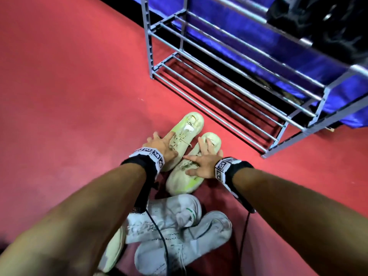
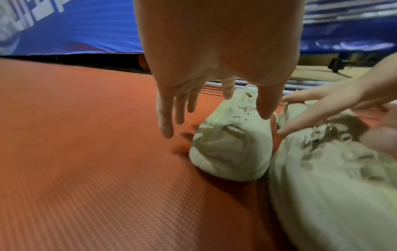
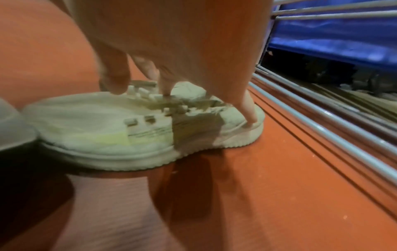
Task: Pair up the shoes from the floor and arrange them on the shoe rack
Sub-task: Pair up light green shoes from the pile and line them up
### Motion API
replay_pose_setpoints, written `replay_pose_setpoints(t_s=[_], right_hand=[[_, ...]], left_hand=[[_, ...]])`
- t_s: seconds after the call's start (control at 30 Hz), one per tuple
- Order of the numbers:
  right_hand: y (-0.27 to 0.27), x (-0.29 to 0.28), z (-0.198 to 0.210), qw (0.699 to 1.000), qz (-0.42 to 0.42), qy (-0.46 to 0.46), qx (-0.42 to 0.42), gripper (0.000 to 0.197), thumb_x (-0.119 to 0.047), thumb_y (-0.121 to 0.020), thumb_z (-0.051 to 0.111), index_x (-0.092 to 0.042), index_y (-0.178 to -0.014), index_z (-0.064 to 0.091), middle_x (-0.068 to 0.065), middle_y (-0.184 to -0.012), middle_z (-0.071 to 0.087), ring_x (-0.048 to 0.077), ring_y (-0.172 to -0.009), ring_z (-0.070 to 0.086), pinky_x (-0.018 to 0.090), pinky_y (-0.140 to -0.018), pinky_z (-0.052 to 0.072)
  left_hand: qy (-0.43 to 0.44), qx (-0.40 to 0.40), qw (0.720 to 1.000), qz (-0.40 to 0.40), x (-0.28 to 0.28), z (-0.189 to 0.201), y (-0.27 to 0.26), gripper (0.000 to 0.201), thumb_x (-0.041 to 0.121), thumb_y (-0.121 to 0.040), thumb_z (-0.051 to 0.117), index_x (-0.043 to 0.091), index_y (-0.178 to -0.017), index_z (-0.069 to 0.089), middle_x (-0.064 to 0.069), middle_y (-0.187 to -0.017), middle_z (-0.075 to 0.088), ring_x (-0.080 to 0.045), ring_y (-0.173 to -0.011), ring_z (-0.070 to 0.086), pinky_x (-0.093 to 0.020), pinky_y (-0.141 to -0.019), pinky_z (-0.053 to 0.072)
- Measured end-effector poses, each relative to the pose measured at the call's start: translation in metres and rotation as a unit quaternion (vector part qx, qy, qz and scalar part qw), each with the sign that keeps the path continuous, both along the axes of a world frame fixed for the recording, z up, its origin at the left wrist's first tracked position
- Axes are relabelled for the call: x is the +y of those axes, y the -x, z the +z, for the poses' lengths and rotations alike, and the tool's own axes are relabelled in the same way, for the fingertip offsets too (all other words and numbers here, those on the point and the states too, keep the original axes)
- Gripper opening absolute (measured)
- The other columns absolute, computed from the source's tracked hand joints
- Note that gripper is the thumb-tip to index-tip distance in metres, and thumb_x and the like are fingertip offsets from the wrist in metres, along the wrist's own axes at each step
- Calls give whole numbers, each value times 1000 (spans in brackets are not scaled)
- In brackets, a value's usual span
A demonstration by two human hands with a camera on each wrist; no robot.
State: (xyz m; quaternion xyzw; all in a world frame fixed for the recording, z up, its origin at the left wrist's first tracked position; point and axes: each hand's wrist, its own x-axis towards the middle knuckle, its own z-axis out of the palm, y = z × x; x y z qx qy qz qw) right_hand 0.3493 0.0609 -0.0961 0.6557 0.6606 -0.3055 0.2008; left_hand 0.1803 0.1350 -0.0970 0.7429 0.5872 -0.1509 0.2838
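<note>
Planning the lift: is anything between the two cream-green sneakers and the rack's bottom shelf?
Nothing visible. Only bare red floor separates the two sneakers from the rack, whose lowest shelf shows only bars. The left hand and right hand are spread over them.

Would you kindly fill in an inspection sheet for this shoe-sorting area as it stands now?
Surface: red textured floor mat, bare parts visible.
Job's things: two pale yellow-green sneakers side by side; white sneakers heaped nearer; grey metal shoe rack, lower shelves hold no shoes.
Clutter: dark item on the top shelf.
Grips: left hand and right hand spread over the yellow-green sneakers, not closed.
Cables: black wrist cables.
Surroundings: blue banner.
</note>
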Motion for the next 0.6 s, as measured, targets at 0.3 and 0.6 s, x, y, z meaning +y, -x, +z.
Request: replay_pose_setpoints(t_s=[0.3,0.6], right_hand=[[-3,1,-6,1000,-7,1,17,63,-69,-87,48,-52,-145,31,3,-157,-31,32,-141,-34,57,-115,-3],[-3,-5,-17,998,-31,-40,48,55,-67,-89,46,-51,-140,36,1,-159,-27,35,-143,-29,59,-117,11]], left_hand=[[6,-30,986,-164,14,-20,-10,76,16,-93,47,58,-146,13,-3,-160,-23,-34,-147,-16,-61,-115,19],[-46,-82,989,-112,21,-33,-18,12,32,-94,55,30,-106,57,-7,-154,15,-32,-118,49,-38,-97,44]])
